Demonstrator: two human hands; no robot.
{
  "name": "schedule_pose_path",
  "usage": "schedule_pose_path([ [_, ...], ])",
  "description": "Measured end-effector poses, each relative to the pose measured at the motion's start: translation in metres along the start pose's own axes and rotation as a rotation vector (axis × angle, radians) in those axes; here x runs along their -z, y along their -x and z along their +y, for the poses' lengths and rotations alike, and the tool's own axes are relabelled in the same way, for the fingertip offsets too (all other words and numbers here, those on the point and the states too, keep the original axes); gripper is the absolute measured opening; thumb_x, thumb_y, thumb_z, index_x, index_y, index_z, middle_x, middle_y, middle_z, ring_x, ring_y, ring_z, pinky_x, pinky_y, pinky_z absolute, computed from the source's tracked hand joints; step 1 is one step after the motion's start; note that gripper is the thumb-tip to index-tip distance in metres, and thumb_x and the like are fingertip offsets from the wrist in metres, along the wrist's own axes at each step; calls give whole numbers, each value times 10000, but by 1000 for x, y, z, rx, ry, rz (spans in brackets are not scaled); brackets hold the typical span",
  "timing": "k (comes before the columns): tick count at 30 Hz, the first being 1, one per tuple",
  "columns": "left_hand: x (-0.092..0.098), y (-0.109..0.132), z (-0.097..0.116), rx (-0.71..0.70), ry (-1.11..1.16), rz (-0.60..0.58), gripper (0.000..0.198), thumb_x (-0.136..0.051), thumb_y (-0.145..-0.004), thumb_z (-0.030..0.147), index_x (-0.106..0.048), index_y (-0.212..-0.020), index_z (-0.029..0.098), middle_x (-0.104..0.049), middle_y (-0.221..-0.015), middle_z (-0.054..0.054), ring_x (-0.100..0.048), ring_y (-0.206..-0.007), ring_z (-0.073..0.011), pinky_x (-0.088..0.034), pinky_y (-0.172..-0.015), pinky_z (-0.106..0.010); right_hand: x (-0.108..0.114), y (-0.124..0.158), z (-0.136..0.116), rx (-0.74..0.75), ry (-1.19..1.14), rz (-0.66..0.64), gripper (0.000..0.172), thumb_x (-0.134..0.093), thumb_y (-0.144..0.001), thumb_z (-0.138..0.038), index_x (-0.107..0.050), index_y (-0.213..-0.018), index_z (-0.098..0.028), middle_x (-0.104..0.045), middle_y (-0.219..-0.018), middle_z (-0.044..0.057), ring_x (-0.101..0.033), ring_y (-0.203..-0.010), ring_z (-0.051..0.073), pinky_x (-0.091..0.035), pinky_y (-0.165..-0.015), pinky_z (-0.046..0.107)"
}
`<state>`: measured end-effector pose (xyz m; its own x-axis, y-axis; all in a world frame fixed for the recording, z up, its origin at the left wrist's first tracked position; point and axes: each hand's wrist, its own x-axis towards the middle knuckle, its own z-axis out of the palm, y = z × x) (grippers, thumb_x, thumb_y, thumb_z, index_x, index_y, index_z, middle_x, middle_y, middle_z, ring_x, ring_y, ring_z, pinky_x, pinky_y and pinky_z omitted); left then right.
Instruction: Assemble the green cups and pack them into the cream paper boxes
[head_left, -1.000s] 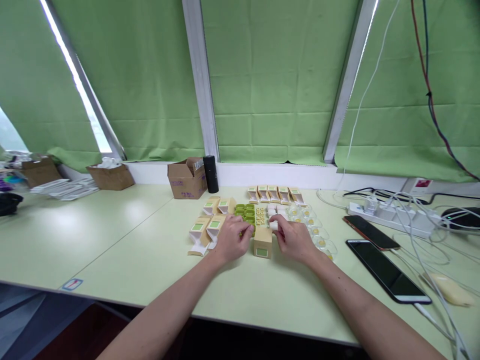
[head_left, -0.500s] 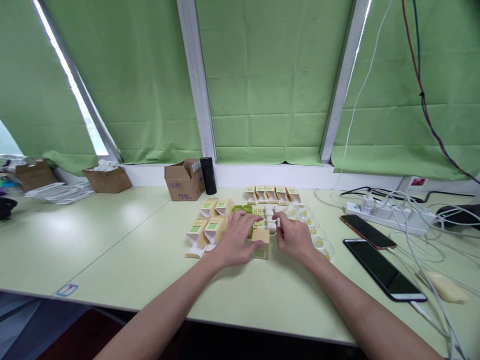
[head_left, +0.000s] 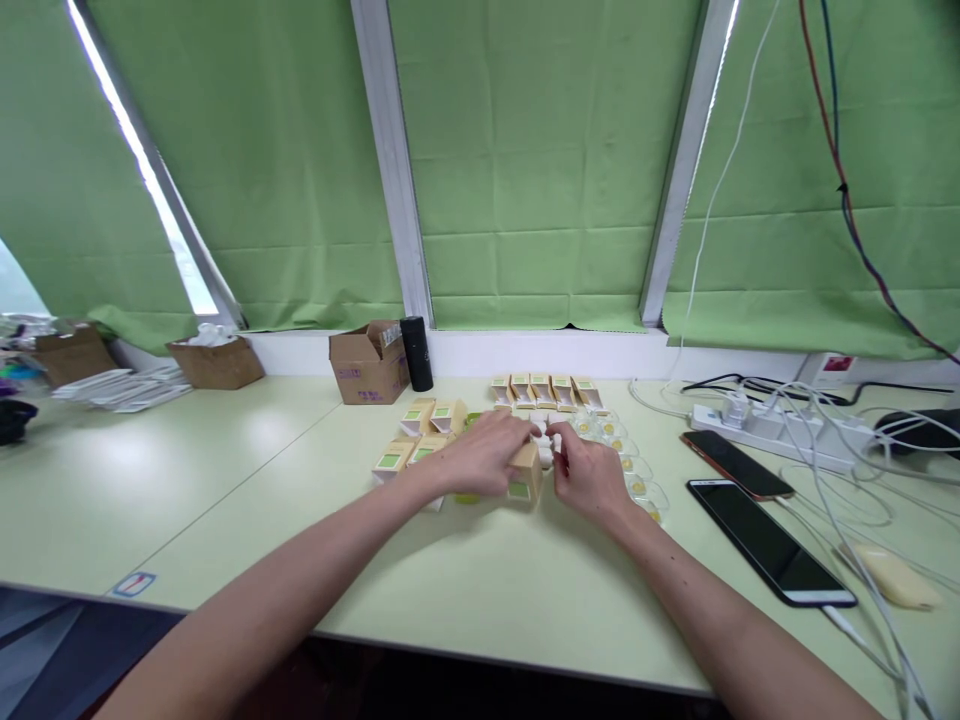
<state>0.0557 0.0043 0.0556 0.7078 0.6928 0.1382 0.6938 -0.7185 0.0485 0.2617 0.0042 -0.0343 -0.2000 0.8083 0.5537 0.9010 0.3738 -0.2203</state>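
On the pale green tabletop (head_left: 225, 470), open kraft cartons (head_left: 392, 461) lie at left. The left hand (head_left: 487, 455) drapes over an upright kraft box (head_left: 525, 482), fingers loosely spread, tips reaching the white pieces (head_left: 546, 453) just beyond it. The right hand (head_left: 592, 475), immediately right of the box, narrows to a pinch at those pieces; whether it grips one cannot be told. Clear cups (head_left: 641, 487) lie farther right.

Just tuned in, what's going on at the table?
A person's left hand lies over a small kraft box with a green label, fingers reaching the white pieces behind it. The right hand touches those same pieces with its fingertips. More kraft boxes and clear cups lie around; two phones sit to the right.
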Motion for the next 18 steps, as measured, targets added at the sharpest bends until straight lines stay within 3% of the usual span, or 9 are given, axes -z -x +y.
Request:
schedule_pose_path([
  [5,30,-37,-59,103,-52,164,495,-663,-877,244,-570,-1363,237,-665,-1342,-80,-528,-1267,-301,-462,-1040,-406,1,1,-1,8,-12,25,384,-518,-879,-144,-560,-1251,-226,-750,-741,-4,-676,-623,208,-243,-575,296],
  [8,33,-61,-100,212,-146,218,542,-682,-830,191,-584,-1363,207,-649,-1368,-107,-522,-1291,-306,-471,-1063,-396,1,2,-3,33,-14,41,379,-521,-882,-148,-567,-1250,-226,-751,-745,-2,-676,-631,210,-252,-582,299],
  [12,15,-82,-140,348,-272,188,591,-669,-785,114,-576,-1363,198,-650,-1355,-124,-518,-1290,-319,-518,-996,-397,-1,3,-6,66,-32,52,383,-517,-879,-138,-572,-1248,-225,-750,-756,-5,-678,-634,205,-261,-584,301],
  [18,-26,-100,-167,429,-317,148,564,-682,-776,90,-594,-1327,173,-673,-1303,-136,-539,-1255,-305,-481,-1058,-386,-4,6,-9,94,-49,49,390,-516,-880,-137,-576,-1256,-224,-748,-763,-4,-670,-635,192,-258,-579,295],
])
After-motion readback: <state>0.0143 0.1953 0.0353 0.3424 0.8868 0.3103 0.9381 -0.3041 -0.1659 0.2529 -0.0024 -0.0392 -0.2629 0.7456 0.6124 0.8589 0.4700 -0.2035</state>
